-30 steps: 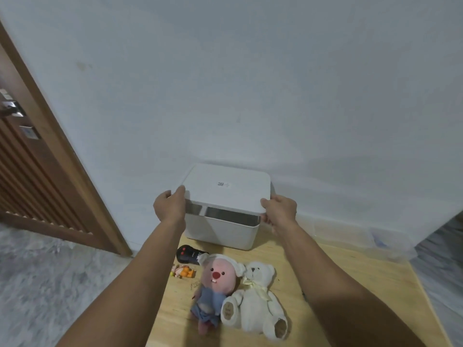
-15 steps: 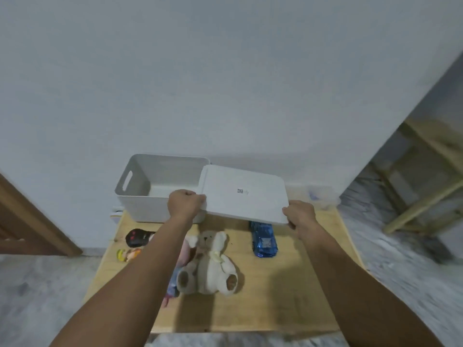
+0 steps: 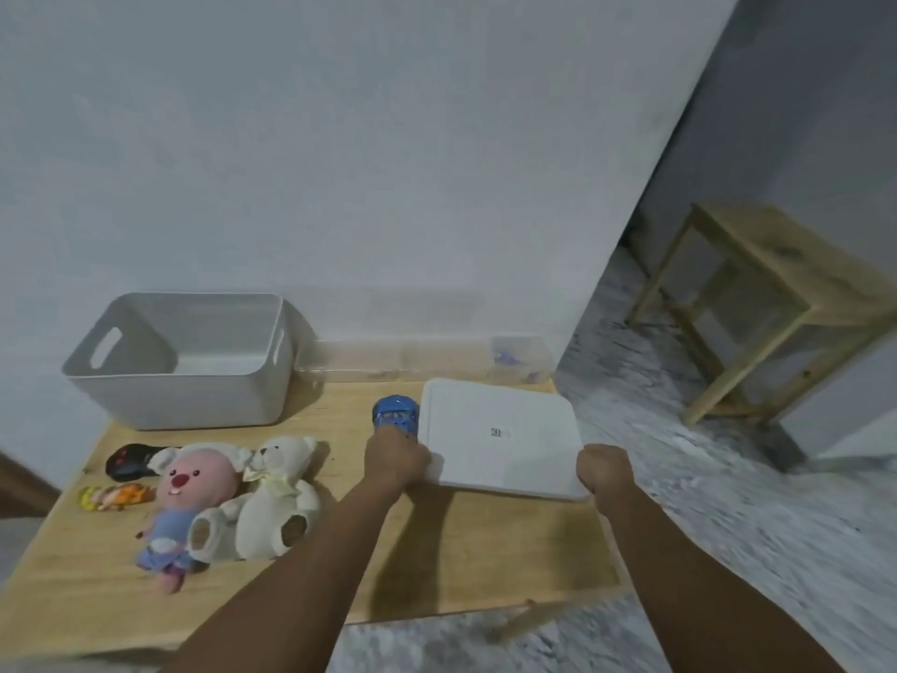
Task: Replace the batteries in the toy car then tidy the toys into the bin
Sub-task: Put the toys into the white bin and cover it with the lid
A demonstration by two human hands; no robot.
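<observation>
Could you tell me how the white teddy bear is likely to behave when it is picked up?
The teddy bear looks plush and slumped, so probably floppy and light. Lying flat on the table, it seems unlikely to roll.

Pale plain wall [image 3: 388,162] ahead at twelve. Grey marbled floor [image 3: 728,502] at four. Wooden stool [image 3: 776,303] at two. Soft, even light.
</observation>
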